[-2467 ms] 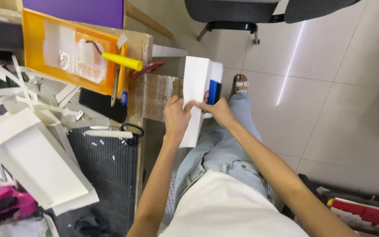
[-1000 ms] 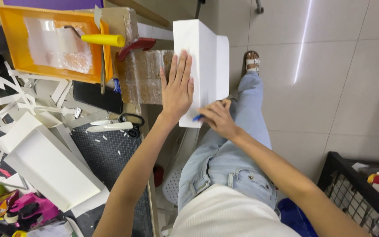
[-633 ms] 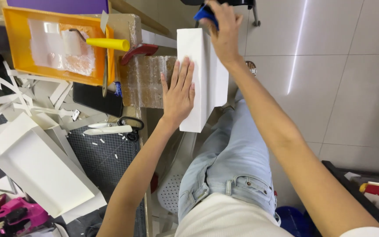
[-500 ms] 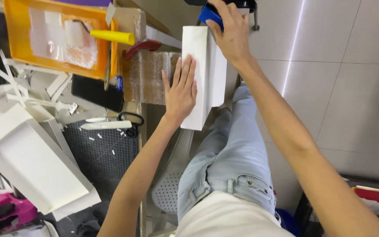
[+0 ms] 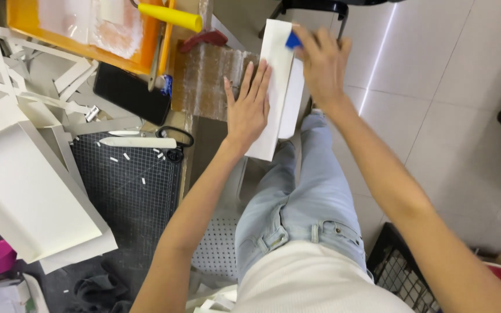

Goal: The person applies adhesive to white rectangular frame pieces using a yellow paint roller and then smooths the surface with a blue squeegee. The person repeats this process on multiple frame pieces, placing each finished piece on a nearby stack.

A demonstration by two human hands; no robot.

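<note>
R hand (image 5: 320,64) has slid down a bit since 0.5 s ago, fingers curled, prob. pinching blue tool (image 5: 293,40) on white box (image 5: 273,87) top. Box's long axis runs away from person, above lap. L hand (image 5: 249,107) flat, fingers spread, on box face.

So there's this long white box (image 5: 273,87), plain, no markings, tipped up on its side over the lap, next to the table edge. One broad face points at the camera, with a narrower side panel showing on the right. A small blue tool (image 5: 293,40), flat and squarish, sits right against its top end, mostly hidden.
</note>
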